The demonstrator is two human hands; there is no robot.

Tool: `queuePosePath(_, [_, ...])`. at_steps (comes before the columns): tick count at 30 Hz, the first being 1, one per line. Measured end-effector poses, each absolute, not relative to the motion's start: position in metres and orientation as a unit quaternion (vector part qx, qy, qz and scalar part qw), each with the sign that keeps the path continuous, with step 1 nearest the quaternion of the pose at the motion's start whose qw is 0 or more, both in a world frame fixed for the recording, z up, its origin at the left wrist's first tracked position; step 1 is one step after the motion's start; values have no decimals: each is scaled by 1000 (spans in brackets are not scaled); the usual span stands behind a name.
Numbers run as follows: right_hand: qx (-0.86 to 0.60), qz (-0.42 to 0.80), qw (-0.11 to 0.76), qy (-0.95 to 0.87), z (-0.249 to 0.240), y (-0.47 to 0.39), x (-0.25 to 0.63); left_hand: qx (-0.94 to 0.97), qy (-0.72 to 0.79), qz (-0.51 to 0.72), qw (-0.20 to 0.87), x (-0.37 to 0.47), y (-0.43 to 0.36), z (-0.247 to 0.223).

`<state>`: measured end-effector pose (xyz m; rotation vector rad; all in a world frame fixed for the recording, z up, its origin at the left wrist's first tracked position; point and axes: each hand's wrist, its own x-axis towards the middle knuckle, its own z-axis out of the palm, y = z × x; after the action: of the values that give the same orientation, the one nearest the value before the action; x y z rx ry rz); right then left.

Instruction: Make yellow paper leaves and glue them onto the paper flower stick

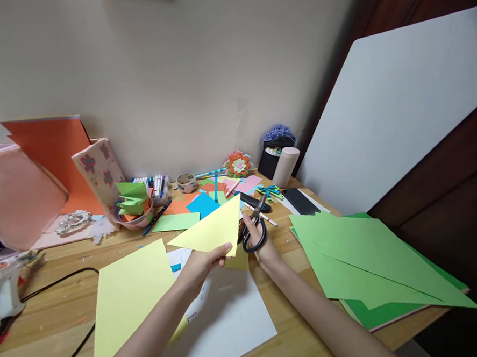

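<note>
The left hand [207, 264] is pinching a pale-yellow triangular paper [211, 227] above a flat white paper sheet [238, 313]; the right hand [266, 254] is gripping black-handled metal scissors [257, 213] near that sheet's far right corner.

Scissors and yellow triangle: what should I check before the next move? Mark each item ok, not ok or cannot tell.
1. Yellow triangle held by left hand: ok.
2. Scissors held by right hand: ok.
3. Blades off the triangle: ok, beside its right edge.
4. Blades fully shut: cannot tell, too small.
5. White sheet uncovered: not ok, yellow paper overlaps it.
</note>
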<state>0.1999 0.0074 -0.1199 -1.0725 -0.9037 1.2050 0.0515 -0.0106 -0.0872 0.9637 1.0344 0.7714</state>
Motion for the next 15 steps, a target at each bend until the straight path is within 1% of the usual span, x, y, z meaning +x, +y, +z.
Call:
queuePosePath(3, [-430, 490, 672, -350, -119, 18, 214, 472, 446, 266, 713, 46, -9, -80])
queuePosePath(6, [-441, 459, 694, -336, -122, 24, 224, 521, 450, 213, 693, 40, -4, -79])
queuePosePath(8, [-449, 448, 699, -330, -125, 26, 227, 528, 461, 236, 673, 37, 2, -81])
queuePosePath(10, [-458, 438, 701, -327, -127, 26, 228, 503, 472, 291, 663, 33, 9, -85])
queuePosePath(12, [-468, 437, 692, -332, -128, 25, 228, 466, 473, 341, 665, 30, 15, -88])
queuePosePath(15, [-480, 450, 665, -355, -128, 22, 226, 435, 471, 376, 669, 28, 20, -88])
